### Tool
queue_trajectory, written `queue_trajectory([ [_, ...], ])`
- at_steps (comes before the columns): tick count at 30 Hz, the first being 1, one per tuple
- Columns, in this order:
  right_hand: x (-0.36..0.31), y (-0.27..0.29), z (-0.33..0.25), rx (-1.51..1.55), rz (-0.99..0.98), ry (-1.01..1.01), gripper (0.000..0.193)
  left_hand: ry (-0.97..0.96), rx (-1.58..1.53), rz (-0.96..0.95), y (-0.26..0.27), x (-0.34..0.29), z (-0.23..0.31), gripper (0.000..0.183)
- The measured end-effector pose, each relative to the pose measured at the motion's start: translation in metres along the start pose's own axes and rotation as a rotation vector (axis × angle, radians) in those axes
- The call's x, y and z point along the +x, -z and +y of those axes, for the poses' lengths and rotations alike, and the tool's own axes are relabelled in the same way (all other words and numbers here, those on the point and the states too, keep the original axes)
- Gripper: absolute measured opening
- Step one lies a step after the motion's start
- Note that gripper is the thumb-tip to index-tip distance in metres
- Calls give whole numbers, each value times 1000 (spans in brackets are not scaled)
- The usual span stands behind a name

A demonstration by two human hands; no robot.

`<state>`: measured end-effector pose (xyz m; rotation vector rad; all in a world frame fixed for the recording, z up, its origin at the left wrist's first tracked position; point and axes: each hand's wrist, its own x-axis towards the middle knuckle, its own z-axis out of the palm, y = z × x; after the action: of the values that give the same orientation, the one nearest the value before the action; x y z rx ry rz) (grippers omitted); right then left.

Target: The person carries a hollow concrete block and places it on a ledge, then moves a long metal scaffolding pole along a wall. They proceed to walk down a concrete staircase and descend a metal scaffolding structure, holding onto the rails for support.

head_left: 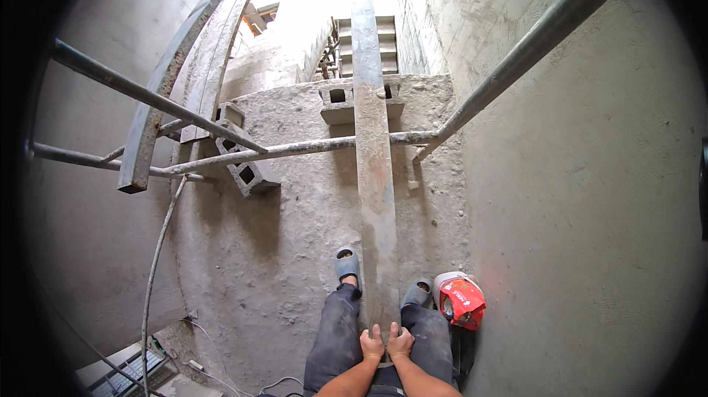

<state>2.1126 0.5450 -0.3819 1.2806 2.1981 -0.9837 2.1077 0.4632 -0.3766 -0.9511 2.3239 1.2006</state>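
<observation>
— What's biggest in view?

— I see the concrete wall (pixel 590 198) on the right, then the rough concrete slab (pixel 295 249) underfoot, crossed by grey scaffold pipes (pixel 295 149). Hollow concrete blocks (pixel 247 168) lie on the slab beneath the pipes.

— And the plank?

— The long metal plank (pixel 374 175) runs straight ahead between my feet, over the horizontal pipe toward the stairs (pixel 369 43).

— Hands?

— My left hand (pixel 372 344) and right hand (pixel 400 343) sit side by side, fingers curled onto the plank's near end. A red-and-white bag (pixel 461 299) stands just beside my right foot.
</observation>
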Motion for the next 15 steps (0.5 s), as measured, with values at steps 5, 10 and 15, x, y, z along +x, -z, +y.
queue_trajectory([
  [5, 0, 9, -14, 30, -50, 21, 76, -5, 10, -8, 0, 6, -1, 73],
  [10, 9, 6, 1, -20, -205, 9, 76, 81, 28, -47, -1, 9, -11, 69],
  [15, 9, 41, -49, -168, -182, -42, 65, 145, 70, -166, 1, 19, 14, 71],
])
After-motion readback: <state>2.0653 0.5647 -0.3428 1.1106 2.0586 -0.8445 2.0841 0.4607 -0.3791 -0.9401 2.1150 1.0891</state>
